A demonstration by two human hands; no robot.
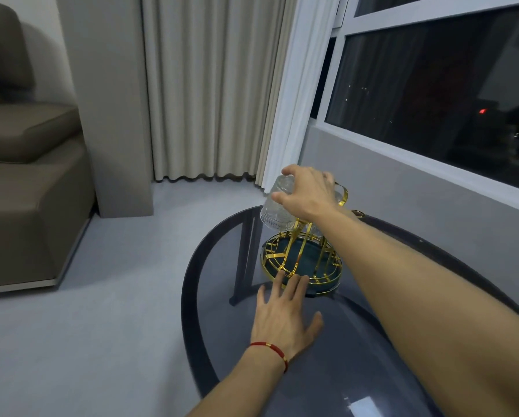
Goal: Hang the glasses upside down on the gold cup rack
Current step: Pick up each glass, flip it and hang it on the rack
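The gold cup rack (300, 260) stands on a round dark glass table (372, 341), with a round teal base tray and gold wire arms rising from it. My right hand (307, 192) is shut on a clear ribbed glass (277, 210), held upside down and tilted over the rack's left side, level with the tops of the arms. My left hand (285, 314) lies flat and open on the table, its fingertips touching the near rim of the rack's base. My right forearm hides much of the rack's right side. Another glass shape behind my right hand is too hidden to make out.
A brown sofa (26, 176) stands at the left on a pale floor. Cream curtains (210, 85) hang behind the table and a dark window (432, 94) with a grey sill wall runs along the right.
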